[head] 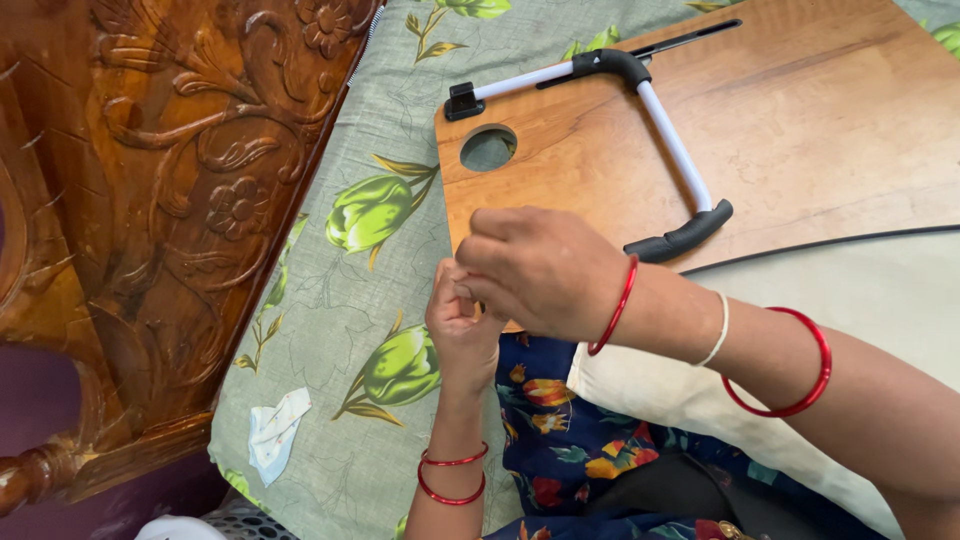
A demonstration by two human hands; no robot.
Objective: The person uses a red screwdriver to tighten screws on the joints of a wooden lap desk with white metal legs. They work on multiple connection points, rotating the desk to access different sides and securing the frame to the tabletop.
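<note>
My right hand [545, 270] and my left hand [462, 330] meet at the near left corner of an overturned wooden lap table [820, 120]. The fingertips of both hands are pinched together over something too small to make out. My right hand covers most of my left hand's fingers. Red bangles ring both wrists, and a white one sits on the right forearm. The table's folded leg [672, 140], a white tube with black ends, lies flat on the wood just beyond my hands. A round hole [488, 148] is cut near the table's corner.
A grey bedsheet [340, 300] printed with green flowers lies under the table. A carved wooden headboard [150, 200] fills the left. A small white cloth scrap [275, 432] lies on the sheet. A cream cloth [690, 400] lies across my lap over a dark blue floral dress.
</note>
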